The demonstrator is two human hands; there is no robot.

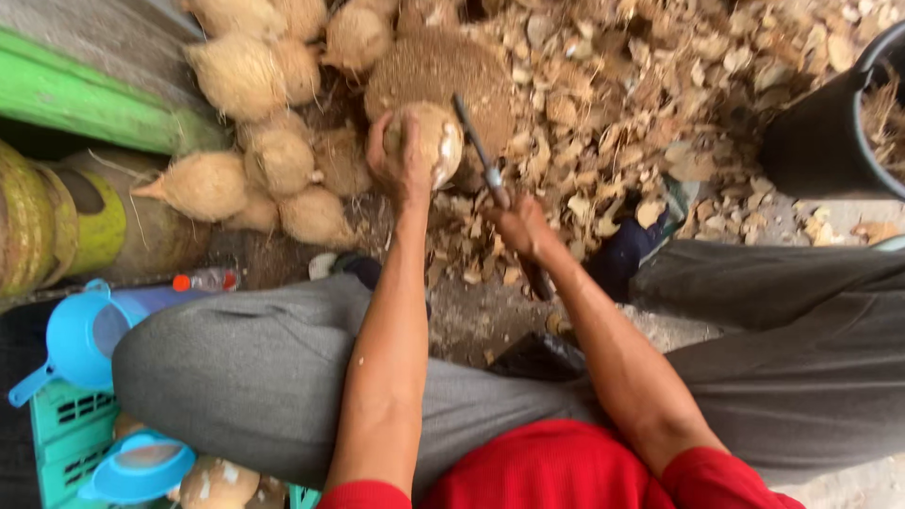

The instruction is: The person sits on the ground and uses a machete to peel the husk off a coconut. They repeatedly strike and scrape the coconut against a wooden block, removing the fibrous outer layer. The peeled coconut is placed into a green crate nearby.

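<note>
Left hand [401, 155] wrapped around a partly peeled coconut [434, 139], fingers curled over its far side, thumb nearest. Right hand [521, 229] clenched on the handle of a long knife [479, 151], blade angled up just right of the coconut. Beyond the fingertips, a round wooden block [443, 71]; left of them, a heap of husked coconuts [273, 160]. Right of the knife, scattered shell chips [641, 94].

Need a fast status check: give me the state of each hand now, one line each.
Left hand: closed around a partly husked coconut, held over the chopping block.
Right hand: closed on the handle of a knife, blade by the coconut.
</note>
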